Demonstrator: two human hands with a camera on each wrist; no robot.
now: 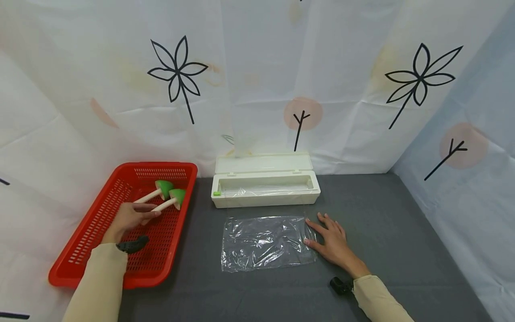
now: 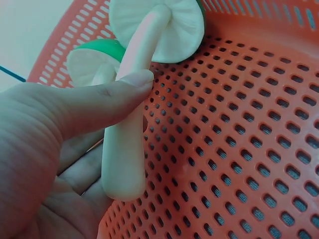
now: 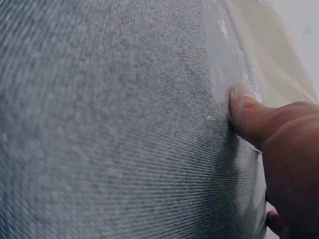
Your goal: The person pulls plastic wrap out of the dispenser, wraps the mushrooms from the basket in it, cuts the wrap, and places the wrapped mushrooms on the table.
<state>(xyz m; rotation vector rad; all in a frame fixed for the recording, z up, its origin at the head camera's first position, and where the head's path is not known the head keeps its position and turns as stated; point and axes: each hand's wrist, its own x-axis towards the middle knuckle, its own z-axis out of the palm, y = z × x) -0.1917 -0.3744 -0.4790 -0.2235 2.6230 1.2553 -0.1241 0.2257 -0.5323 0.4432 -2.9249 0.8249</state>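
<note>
My left hand [image 1: 128, 218] is inside the red basket [image 1: 183, 232] and pinches the pale stem of a green-capped toy mushroom [image 1: 177, 197] between thumb and fingers. In the left wrist view the mushroom's stem [image 2: 124, 169] lies under the thumb, its cap pointing away. Beside it is a second green-capped mushroom [image 1: 163, 187], whose stem is partly hidden by the hand. A crinkled sheet of clear plastic film [image 1: 265, 243] lies flat on the dark table. My right hand [image 1: 334, 243] touches the film's right edge, fingers spread; up close, the thumb [image 3: 249, 112] meets the film's edge.
Behind the film stands a long white film dispenser box [image 1: 265, 200] with its lid [image 1: 263, 164] up and a small green slider [image 1: 217, 193] at the left. Patterned white cloth [image 1: 257, 80] hangs at the back and sides of the dark table [image 1: 382, 223].
</note>
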